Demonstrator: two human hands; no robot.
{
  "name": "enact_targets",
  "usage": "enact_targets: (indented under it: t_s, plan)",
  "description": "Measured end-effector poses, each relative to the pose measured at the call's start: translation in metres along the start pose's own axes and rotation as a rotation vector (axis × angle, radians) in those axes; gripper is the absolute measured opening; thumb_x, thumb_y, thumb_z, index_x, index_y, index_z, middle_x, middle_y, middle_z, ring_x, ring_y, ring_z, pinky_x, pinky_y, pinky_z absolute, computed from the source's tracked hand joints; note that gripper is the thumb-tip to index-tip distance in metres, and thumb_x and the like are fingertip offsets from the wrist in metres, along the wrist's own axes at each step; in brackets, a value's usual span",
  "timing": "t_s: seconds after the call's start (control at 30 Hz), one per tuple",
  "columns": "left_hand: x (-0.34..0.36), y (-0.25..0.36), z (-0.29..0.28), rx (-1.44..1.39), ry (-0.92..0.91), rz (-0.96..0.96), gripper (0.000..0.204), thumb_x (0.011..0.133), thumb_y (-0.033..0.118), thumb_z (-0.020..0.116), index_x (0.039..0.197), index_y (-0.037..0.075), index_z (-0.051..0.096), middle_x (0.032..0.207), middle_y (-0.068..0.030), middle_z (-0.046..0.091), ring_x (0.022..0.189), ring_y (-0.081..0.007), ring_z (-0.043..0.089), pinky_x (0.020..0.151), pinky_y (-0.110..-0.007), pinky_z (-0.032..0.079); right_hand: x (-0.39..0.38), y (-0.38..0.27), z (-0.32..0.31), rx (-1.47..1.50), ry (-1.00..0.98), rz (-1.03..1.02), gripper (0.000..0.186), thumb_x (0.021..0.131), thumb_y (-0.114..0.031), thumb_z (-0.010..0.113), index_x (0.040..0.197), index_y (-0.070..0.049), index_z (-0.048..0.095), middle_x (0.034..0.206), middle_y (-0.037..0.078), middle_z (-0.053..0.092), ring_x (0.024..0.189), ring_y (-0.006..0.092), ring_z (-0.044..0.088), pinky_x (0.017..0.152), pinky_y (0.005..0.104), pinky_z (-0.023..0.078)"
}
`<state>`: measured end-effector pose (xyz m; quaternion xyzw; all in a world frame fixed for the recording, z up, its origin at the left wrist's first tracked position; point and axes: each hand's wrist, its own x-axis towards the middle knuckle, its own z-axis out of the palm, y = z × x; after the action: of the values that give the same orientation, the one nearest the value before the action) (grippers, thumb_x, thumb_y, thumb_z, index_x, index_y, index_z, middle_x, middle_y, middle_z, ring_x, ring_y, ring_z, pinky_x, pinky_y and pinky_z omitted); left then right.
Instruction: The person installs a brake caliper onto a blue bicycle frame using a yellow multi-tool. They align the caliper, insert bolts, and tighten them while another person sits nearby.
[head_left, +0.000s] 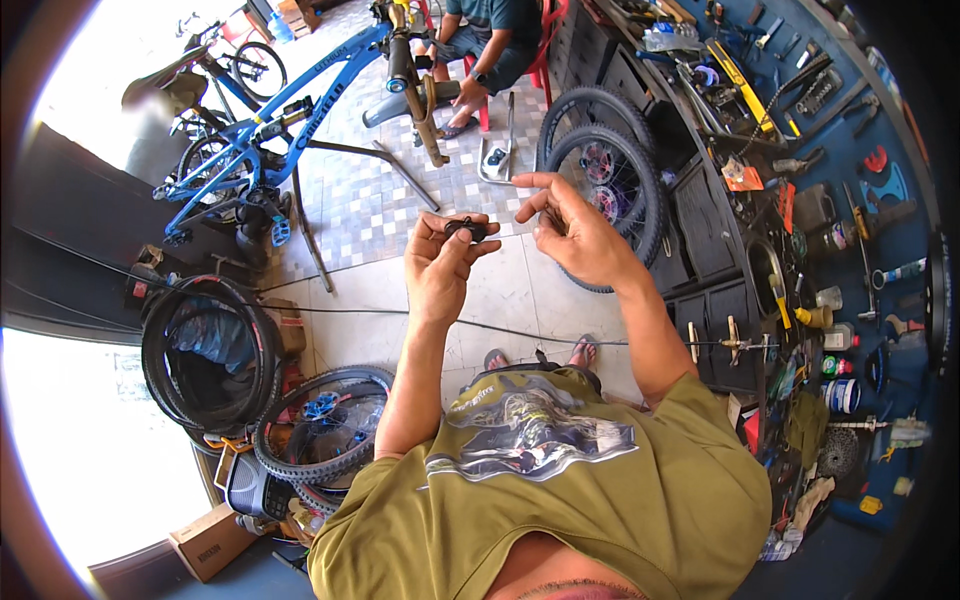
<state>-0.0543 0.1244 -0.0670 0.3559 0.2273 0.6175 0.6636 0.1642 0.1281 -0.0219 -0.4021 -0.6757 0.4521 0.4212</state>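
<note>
While a small dark part is pinched in one hand, the other is held off beside it

Although its fine shape is too small to be made out, the small dark part [463, 230] is seen near the middle of the view, clamped between the thumb and fingers of the left hand [441, 262]. Well apart from it, at three o'clock, the right hand [580, 236] is raised with its index finger stretched out and the others bent; whether anything is tucked between its fingertips cannot be told. The part is judged to be light and stiff, perhaps slick if greased, and easily dropped. It is best gripped by its outer edges, with the thumb laid on top.

From the part, a blue bicycle frame [322, 115] is found at ten o'clock, a seated person [490, 50] at twelve, two upright wheels [600, 165] at two, a blue tool board [905, 130] at three and dark drawers [730, 320] at four. Loose tyres [268, 360] are stacked at eight, and a wheel with a blue hub [322, 408] is laid at seven. At six o'clock, a thin black cable [540, 334] is stretched across behind the forearms, where a sleeve or elbow could be snagged.
</note>
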Motion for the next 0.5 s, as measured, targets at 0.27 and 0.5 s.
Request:
enact_targets:
  t_s: [0.27, 0.5]
  plan:
    - [-0.011, -0.014, -0.007, 0.072, 0.044, -0.189, 0.020, 0.101, 0.000, 0.054, 0.121, 0.002, 0.051, 0.114, -0.0174, 0.066, 0.099, -0.0309, 0.072, 0.085, -0.043, 0.063, -0.018, 0.004, -0.001, 0.581, 0.039, 0.193, 0.040, 0.102, 0.003, 0.051, 0.142, -0.004, 0.050, 0.114, 0.012, 0.067, 0.107, 0.0219, 0.070, 0.094, 0.0338, 0.056]
    - [-0.011, -0.021, 0.005, 0.015, 0.061, -0.398, 0.017, 0.104, 0.015, 0.057, 0.117, 0.004, 0.055, 0.095, -0.0075, 0.059, 0.071, -0.0190, 0.059, 0.063, -0.034, 0.051, -0.022, 0.024, -0.003, 0.666, 0.152, 0.287, 0.044, 0.098, -0.002, 0.063, 0.140, -0.002, 0.054, 0.113, 0.017, 0.074, 0.105, 0.0238, 0.073, 0.093, 0.0333, 0.057]
